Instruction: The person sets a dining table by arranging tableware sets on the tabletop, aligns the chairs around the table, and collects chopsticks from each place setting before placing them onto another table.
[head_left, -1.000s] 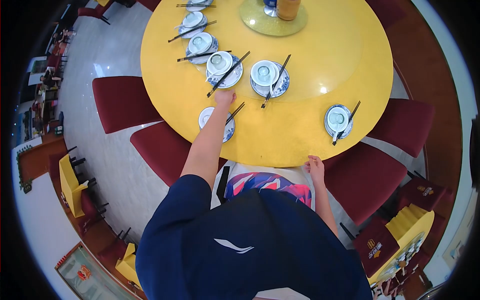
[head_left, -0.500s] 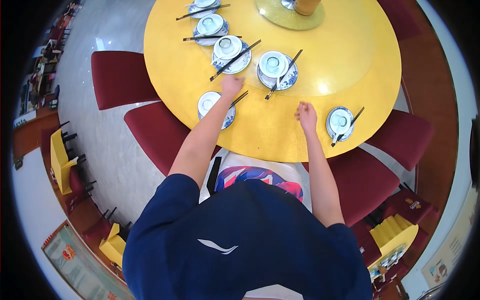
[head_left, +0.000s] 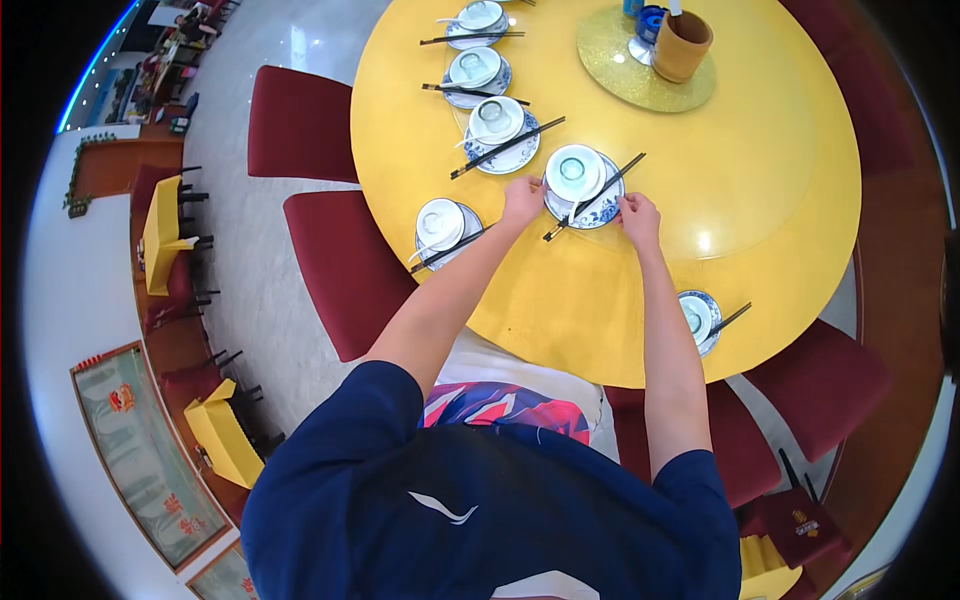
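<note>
Both hands are at the rim of a blue-and-white plate [head_left: 598, 212] on the yellow table [head_left: 560, 290]. My left hand [head_left: 523, 199] pinches its left edge and my right hand [head_left: 639, 217] its right edge. On this plate sit a white bowl [head_left: 595, 176] with an upturned glass [head_left: 573, 172], a spoon and black chopsticks [head_left: 625, 172]. Another plate setting [head_left: 505, 155] is just up-left of my left hand. Below it, a setting [head_left: 440, 225] lies beside my left forearm. A further setting [head_left: 699, 316] is right of my right forearm.
More settings [head_left: 475, 70] line the table's upper left. A glass turntable carries a gold disc [head_left: 610, 75] with a brown pot [head_left: 682, 46] and blue items. Dark red chairs [head_left: 345, 270] surround the table, and smaller yellow tables [head_left: 163, 235] stand at the far left.
My left hand has moved right from near the left settings to the middle plate. My right hand has come up from the table's front edge to that plate's right rim. The camera view has shifted.
</note>
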